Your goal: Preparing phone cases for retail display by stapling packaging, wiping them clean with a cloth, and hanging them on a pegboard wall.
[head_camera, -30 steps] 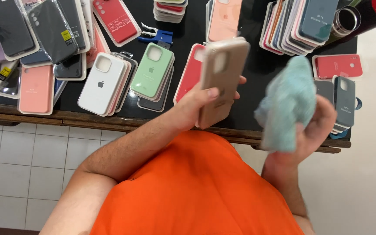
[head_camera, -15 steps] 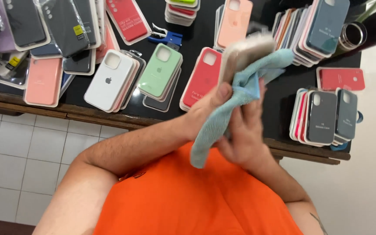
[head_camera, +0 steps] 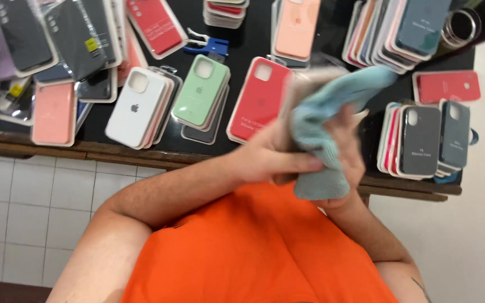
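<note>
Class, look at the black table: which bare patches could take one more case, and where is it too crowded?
Bare black table shows between the blue clip, green case and red case; another between the peach case and the fanned stack. The left end with bagged cases is crowded.

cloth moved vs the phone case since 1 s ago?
Yes. The light blue cloth went from apart on the right to pressed against the beige case.
</note>
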